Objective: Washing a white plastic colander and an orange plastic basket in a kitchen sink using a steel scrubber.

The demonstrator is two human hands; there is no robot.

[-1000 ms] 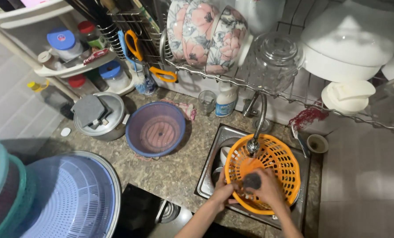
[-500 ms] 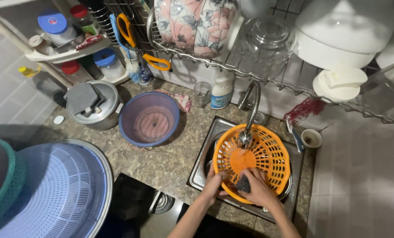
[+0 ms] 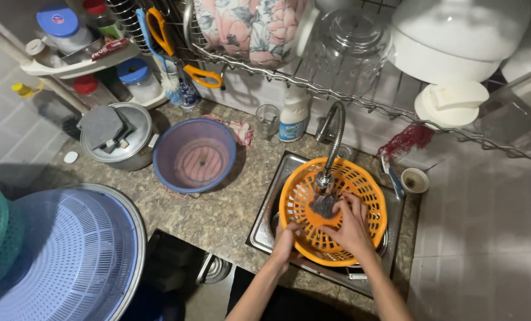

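Orange basket (image 3: 360,196) sits in sink (image 3: 265,229) under faucet (image 3: 331,142). Left hand (image 3: 284,241) grips its rim at 7 o'clock; right hand (image 3: 352,223) inside, clenched on dark scrubber (image 3: 322,205). Purple basin (image 3: 194,154) on table (image 3: 230,208) at 9 o'clock.

Purple basin (image 3: 195,156) on counter; lidded pot (image 3: 115,135) beside; scissors (image 3: 182,47) hanging.

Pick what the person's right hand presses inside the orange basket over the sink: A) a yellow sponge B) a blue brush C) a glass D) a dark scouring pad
D: the right hand holds a dark scouring pad against the inside of the orange basket, under the tap, while the left hand grips the rim.
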